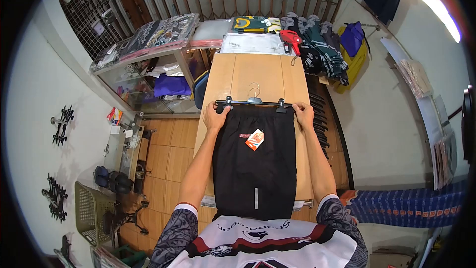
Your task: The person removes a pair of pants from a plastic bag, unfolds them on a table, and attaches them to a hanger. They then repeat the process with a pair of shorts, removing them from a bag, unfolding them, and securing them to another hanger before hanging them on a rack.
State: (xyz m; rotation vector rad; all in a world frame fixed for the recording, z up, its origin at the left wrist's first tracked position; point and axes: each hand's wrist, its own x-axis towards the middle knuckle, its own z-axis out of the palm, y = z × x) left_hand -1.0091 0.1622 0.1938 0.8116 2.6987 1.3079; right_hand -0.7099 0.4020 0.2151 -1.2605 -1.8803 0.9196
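Observation:
A pair of black shorts (pixel 255 164) lies flat on a wooden table (pixel 248 74), waistband away from me, with an orange-and-white tag (pixel 255 139) near the top. A black clip hanger (pixel 254 101) with a metal hook lies along the waistband. My left hand (pixel 214 115) grips the left corner of the waistband at the hanger's left clip. My right hand (pixel 303 114) grips the right corner by the right clip.
Packaged garments (pixel 158 32) and folded clothes (pixel 322 44) are stacked at the table's far end, with a red tool (pixel 290 38) among them. A glass cabinet (pixel 148 79) stands to the left. A plastic basket (pixel 91 211) sits on the floor at lower left.

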